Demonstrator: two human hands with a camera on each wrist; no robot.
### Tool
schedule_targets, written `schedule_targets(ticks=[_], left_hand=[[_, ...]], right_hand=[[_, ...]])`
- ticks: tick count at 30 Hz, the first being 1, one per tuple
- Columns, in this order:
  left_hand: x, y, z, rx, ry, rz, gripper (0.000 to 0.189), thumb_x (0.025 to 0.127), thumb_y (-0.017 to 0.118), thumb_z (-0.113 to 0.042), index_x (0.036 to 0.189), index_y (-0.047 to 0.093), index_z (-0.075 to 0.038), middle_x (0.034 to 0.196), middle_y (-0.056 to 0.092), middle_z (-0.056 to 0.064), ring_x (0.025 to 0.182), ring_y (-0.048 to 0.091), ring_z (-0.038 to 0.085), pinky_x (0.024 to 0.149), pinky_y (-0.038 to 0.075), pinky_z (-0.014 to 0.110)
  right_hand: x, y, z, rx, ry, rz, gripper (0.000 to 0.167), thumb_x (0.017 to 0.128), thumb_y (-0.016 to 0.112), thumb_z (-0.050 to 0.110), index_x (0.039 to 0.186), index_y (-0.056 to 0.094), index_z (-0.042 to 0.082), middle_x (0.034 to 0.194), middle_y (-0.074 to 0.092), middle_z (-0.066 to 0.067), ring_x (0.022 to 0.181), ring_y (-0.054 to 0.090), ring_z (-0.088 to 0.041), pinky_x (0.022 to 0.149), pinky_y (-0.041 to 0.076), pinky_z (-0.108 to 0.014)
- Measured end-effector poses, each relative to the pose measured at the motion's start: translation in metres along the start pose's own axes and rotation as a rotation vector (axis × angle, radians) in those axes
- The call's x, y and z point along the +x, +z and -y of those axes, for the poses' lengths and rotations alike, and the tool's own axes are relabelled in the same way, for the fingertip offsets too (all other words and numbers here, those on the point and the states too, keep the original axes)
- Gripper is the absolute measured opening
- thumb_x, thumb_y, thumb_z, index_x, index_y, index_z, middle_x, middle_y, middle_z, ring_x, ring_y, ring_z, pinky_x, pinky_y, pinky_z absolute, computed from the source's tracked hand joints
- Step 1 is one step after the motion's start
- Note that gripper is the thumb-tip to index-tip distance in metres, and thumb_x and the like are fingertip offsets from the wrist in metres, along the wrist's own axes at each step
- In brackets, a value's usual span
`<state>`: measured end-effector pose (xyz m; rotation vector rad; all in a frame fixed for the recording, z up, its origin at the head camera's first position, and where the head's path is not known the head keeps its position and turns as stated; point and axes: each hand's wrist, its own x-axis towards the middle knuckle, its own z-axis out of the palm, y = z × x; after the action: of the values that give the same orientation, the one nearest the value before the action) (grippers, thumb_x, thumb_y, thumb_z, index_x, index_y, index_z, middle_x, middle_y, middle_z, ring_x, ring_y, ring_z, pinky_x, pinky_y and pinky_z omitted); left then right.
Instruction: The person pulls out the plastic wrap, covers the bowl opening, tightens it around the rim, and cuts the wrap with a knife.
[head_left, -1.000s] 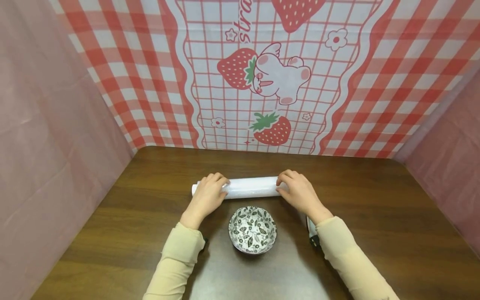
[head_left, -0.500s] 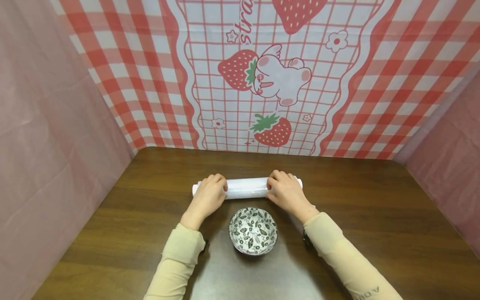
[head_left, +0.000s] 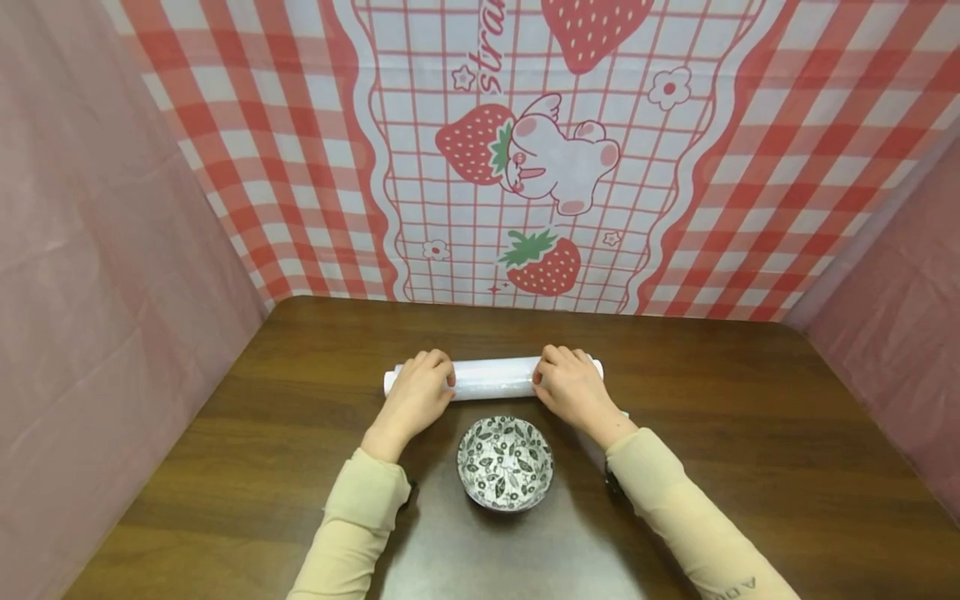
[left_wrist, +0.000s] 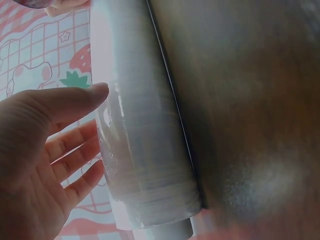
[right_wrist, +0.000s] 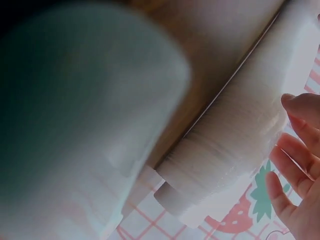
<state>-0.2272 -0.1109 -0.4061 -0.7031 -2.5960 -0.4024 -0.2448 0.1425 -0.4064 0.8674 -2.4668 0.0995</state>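
Towards the back of the worktop (head_left: 750, 442), the roll (head_left: 492, 378) is best handled with light, matched pressure near both ends, so that neither swings out; its long axis runs left to right, core ends pointing sideways, just beyond the bowl (head_left: 506, 463). The left hand (head_left: 420, 387) and right hand (head_left: 573, 383) hold it loosely, half closed, fingers bent over it.
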Motion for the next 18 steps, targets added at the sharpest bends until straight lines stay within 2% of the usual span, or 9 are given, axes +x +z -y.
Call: schedule_targets(ticks=[6,10,18], left_hand=[[-0.0008,0.0008,-0.0006,0.009,-0.014,0.001,0.014,0.072,0.072,-0.010,0.073,0.059,-0.012,0.093,0.057,0.003,0.087,0.053,0.023,0.073,0.043,0.039],[-0.0010,0.0011,-0.0012,0.006,-0.016,0.002,0.012,0.074,0.070,-0.009,0.073,0.059,-0.012,0.094,0.057,0.003,0.087,0.053,0.023,0.074,0.043,0.039],[-0.0006,0.0008,-0.0017,0.004,-0.011,0.003,0.012,0.075,0.070,-0.010,0.073,0.059,-0.012,0.095,0.057,0.004,0.088,0.053,0.024,0.075,0.043,0.040]], right_hand=[[0.0027,0.0034,0.0011,-0.063,-0.070,-0.064,0.011,0.069,0.068,0.015,0.068,0.059,0.010,0.076,0.047,-0.002,0.073,0.050,-0.021,0.070,0.042,-0.038],[0.0034,0.0034,0.0004,-0.102,-0.080,-0.096,0.014,0.067,0.067,0.016,0.068,0.056,0.007,0.074,0.048,-0.005,0.070,0.051,-0.024,0.070,0.042,-0.038],[0.0008,0.0001,0.0013,-0.093,-0.068,-0.084,0.016,0.066,0.071,0.017,0.069,0.057,0.011,0.074,0.049,-0.004,0.069,0.054,-0.023,0.074,0.043,-0.040]])
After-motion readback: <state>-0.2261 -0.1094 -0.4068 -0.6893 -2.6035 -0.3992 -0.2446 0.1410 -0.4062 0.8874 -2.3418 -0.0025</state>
